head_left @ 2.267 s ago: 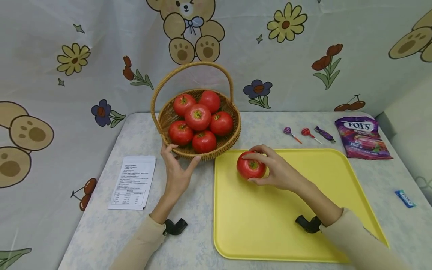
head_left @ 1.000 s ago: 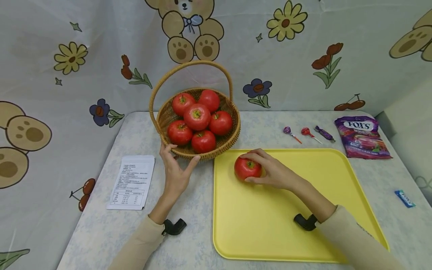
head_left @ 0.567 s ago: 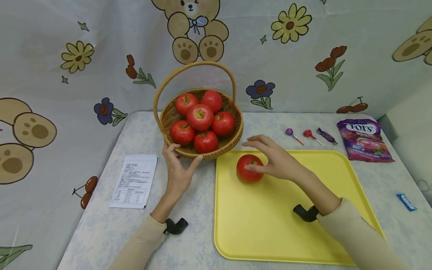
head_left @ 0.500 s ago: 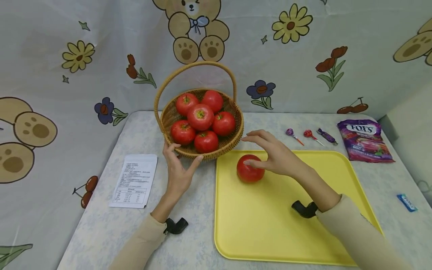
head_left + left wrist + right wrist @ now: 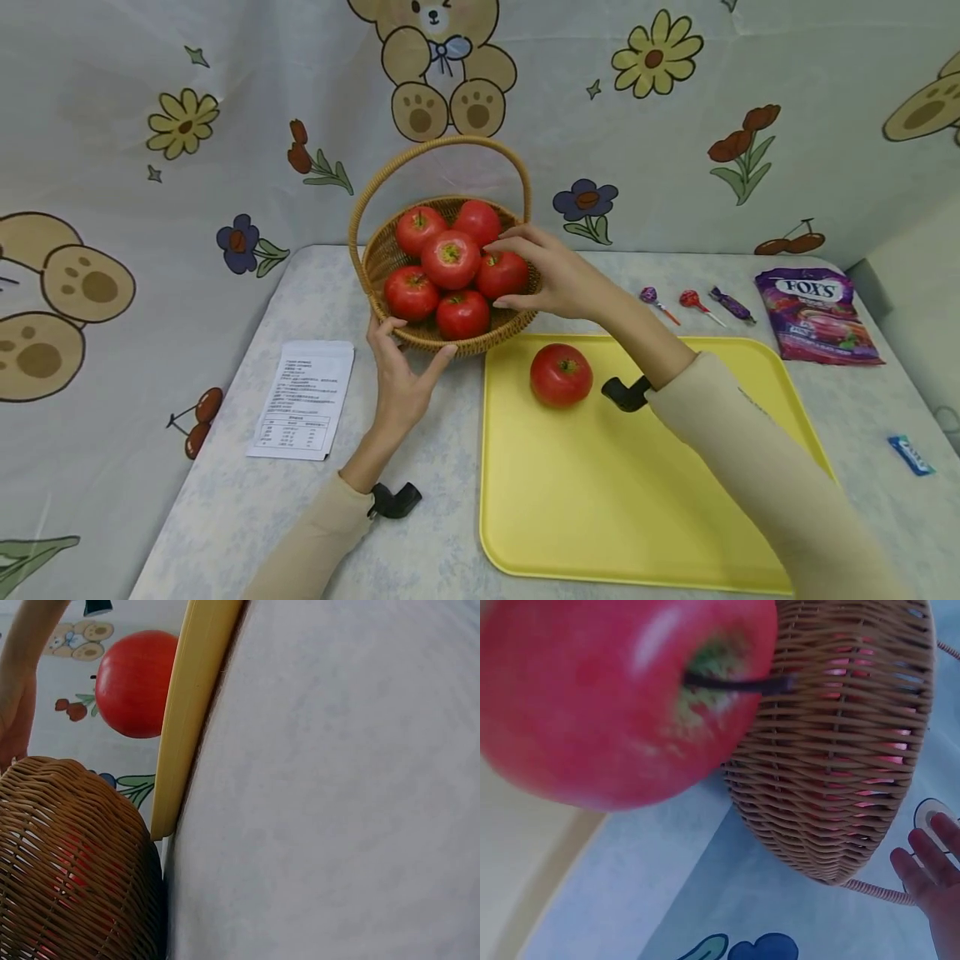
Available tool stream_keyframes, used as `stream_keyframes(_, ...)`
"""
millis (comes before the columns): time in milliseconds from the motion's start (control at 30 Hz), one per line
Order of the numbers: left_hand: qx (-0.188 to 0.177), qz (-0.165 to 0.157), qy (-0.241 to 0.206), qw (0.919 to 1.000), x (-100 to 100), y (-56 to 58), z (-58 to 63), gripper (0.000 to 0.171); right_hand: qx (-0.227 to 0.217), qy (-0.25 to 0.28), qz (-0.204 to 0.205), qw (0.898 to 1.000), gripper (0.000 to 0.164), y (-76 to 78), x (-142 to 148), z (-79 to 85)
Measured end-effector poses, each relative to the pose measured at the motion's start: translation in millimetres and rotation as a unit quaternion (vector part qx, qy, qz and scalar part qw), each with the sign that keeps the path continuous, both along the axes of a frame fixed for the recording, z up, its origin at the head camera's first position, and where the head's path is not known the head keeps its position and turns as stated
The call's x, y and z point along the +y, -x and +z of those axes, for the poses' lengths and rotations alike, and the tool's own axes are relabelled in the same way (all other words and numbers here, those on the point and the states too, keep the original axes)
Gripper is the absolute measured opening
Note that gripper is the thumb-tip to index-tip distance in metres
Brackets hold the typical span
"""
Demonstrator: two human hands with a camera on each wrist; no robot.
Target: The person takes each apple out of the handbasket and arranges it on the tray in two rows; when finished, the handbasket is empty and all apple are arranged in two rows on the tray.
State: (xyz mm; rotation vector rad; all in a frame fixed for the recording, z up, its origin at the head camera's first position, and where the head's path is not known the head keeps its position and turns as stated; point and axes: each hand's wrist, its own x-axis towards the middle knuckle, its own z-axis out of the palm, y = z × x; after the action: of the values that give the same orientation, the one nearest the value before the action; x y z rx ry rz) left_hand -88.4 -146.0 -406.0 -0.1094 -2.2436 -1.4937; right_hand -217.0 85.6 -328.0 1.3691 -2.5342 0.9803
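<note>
Glossy round red apple with a green-tinged top (image 5: 501,277) sits at the right side of the golden-brown woven wicker basket (image 5: 483,342), crowded by other red apples (image 5: 461,315) on its left. Likely firm, smooth, a bit slippery, not very heavy; won't squash under a normal pinch, but a stiff press could roll it into its neighbours. Best hold: around the widest part, thumb near side, fingers far side, stem left alone. Right grip (image 5: 558,277) is spread wide about it, fingers apart, nothing visibly clasped; contact can't be told. Left grip (image 5: 401,387) holds the basket's near-left rim, fingertips over the edge, thumb spread along the near wall; basket looks light and springy, so steadying there makes sense. Outward: flat yellow rectangular tray (image 5: 622,492) bearing one lone red apple (image 5: 561,375), all on the pale blue-white mottled bench (image 5: 442,500); purple FOX'S candy bag (image 5: 817,321) far right.
</note>
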Motion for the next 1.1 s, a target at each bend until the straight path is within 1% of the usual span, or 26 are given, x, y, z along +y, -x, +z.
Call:
stream_keyframes(100,0.001,0.000,0.005,1.0000,0,0.4,-0.8,0.061,-0.019,-0.015,-0.001,1.000,0.063,12.4,-9,0.4)
stream_keyframes(200,0.001,0.004,0.010,0.9999,0,0.3,-0.6,0.061,-0.032,-0.033,-0.002,0.999,0.064,21.3,-19,1.1)
stream_keyframes(367,-0.007,0.002,0.009,0.9999,-1,-0.6,0.7,0.061,-0.045,-0.062,0.010,0.997,0.065,30.0,-38,3.8)
stream_keyframes(533,-0.010,-0.005,0.005,0.9999,-2,-0.4,0.8,0.062,-0.051,-0.091,0.014,0.994,0.065,39.4,-52,1.7)
stream_keyframes(667,-0.007,-0.003,0.006,1.0000,-8,8.2,-19.6,0.065,-0.063,-0.117,0.014,0.991,0.063,46.1,-63,-0.6)
stream_keyframes(767,-0.003,0.001,0.007,1.0000,-13,14.6,-34.6,0.067,-0.066,-0.145,0.016,0.987,0.064,48.0,-71,-1.0)
stream_keyframes(900,0.000,0.005,0.009,0.9999,-13,14.9,-34.9,0.066,-0.063,-0.157,0.016,0.985,0.063,48.0,-76,-1.4)
stream_keyframes(1100,0.000,0.009,0.011,0.9999,-13,14.7,-36.4,0.067,-0.049,-0.144,0.012,0.988,0.058,49.2,-79,-3.8)
